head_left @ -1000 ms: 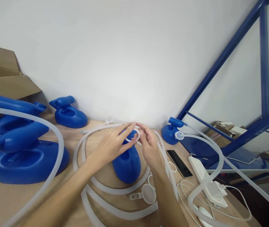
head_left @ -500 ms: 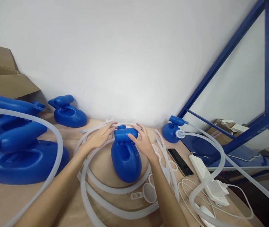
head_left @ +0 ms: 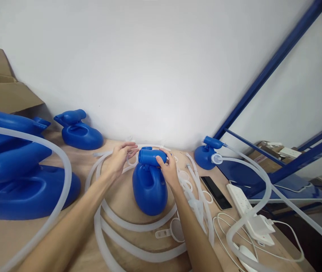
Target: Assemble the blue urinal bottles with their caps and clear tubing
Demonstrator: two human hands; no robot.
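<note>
A blue plastic urinal bottle point(head_left: 149, 194) stands on the brown work surface in front of me, its wide spout pointing left. My right hand point(head_left: 167, 164) is wrapped round the right part of the spout, thumb on the near side. To the left of the spout, my left hand point(head_left: 121, 158) has its fingers stretched out and apart, holding nothing. Clear hose point(head_left: 146, 255) lies coiled around the bottle. A white cap with a strap point(head_left: 163, 234) lies in front of it, partly hidden by my right forearm.
More blue bottles point(head_left: 83, 136) stand at the left, near a cardboard box point(head_left: 10, 96). Another bottle point(head_left: 204, 156) with a hose attached is at the back right. A phone point(head_left: 216, 192), a power strip point(head_left: 241, 202) and white rings point(head_left: 207, 197) lie on the right, beside a blue metal frame point(head_left: 262, 83).
My left hand has drawn back slightly to the left, away from the spout. My right hand has closed further round the spout, and the view has shifted a little.
</note>
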